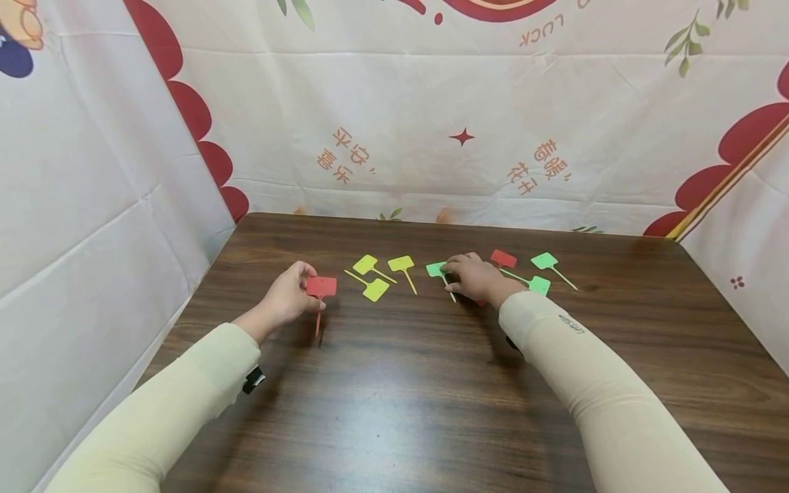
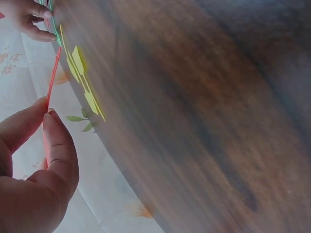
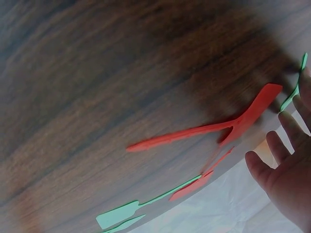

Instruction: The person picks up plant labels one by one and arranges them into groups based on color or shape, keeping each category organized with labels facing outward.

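Observation:
My left hand (image 1: 290,294) pinches a red plant label (image 1: 322,286) between thumb and fingers, its stem pointing down over the table. In the left wrist view the same red label (image 2: 54,73) shows edge-on above the fingertips. To the right, my right hand (image 1: 476,276) has its thumb and finger at a green plant label (image 1: 435,269), whose stem points toward me. The right wrist view shows that green label (image 3: 290,97) at the fingertips, the thumb hidden. Below the right palm lies another red label (image 3: 252,109), mostly covered in the head view.
Three yellow labels (image 1: 401,263) lie between the hands. Beyond the right hand are a red label (image 1: 503,258) and two more green labels (image 1: 545,260). The brown wooden table (image 1: 382,397) ends at a printed white cloth (image 1: 407,103).

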